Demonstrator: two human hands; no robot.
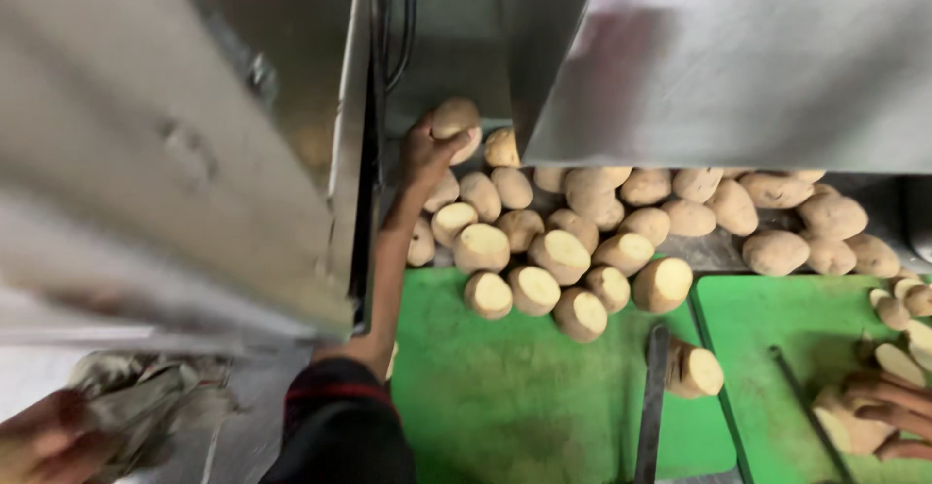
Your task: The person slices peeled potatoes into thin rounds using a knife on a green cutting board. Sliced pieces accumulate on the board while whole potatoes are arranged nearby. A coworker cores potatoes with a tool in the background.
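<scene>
Far back on the worktop, under a tilted sheet-metal chute (738,66), the left hand (427,149) is clamped on a tan, round, unpeeled potato (454,117), thumb beneath it and fingers behind. This potato sits at the far left end of the pile, just at the mouth of the chute. The arm reaching to it wears a dark sleeve with a reddish cuff (335,416).

Near and right of that hand lies a heap of tan potatoes (680,214), whole ones farther back and halved ones with pale cut faces nearer, spilling onto a green plastic cutting board (515,397). A single halved potato (695,369) lies on this board, touching a dark-handled knife (650,397).

At the near right, on a second green cutting board (777,348), the right hand (888,416) has its fingers curled together over a pale potato piece (854,431). Pale cut slices (903,300) lie just beyond it, and a thin dark blade (801,397) lies to its left.

At the near left corner another person's hand (44,440), blurred, grips a crumpled grey cloth (146,397).
</scene>
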